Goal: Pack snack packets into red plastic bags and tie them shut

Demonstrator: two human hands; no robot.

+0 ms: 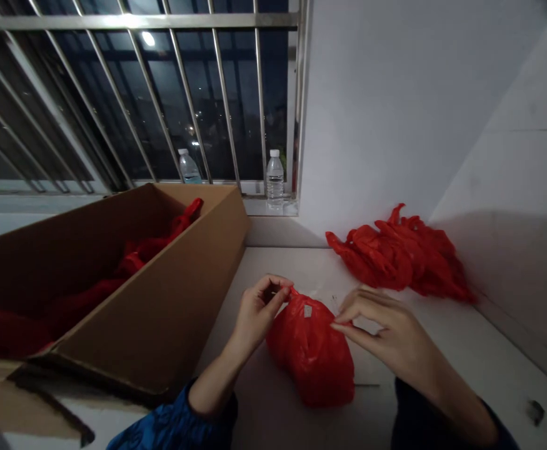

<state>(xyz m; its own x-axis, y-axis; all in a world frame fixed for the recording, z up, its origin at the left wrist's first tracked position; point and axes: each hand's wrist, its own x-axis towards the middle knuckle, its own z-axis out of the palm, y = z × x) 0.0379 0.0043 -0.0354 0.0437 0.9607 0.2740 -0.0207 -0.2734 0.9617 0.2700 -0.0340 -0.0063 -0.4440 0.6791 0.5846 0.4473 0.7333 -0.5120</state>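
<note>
A filled red plastic bag [317, 356] stands on the pale surface in front of me, with a small whitish patch near its top. My left hand [261, 309] pinches the twisted top of this bag between thumb and fingers. On the other side, my right hand [381, 319] is closed in a pinch, its fingertips at the bag's upper right edge on a bit of red plastic. What the bag holds is hidden.
To the left, a long open cardboard box [160, 306] contains red bags. A heap of crumpled red bags [399, 256] lies by the wall at right. Two plastic bottles, one clear bottle [276, 178] and another bottle [189, 167], stand by the barred window [212, 94].
</note>
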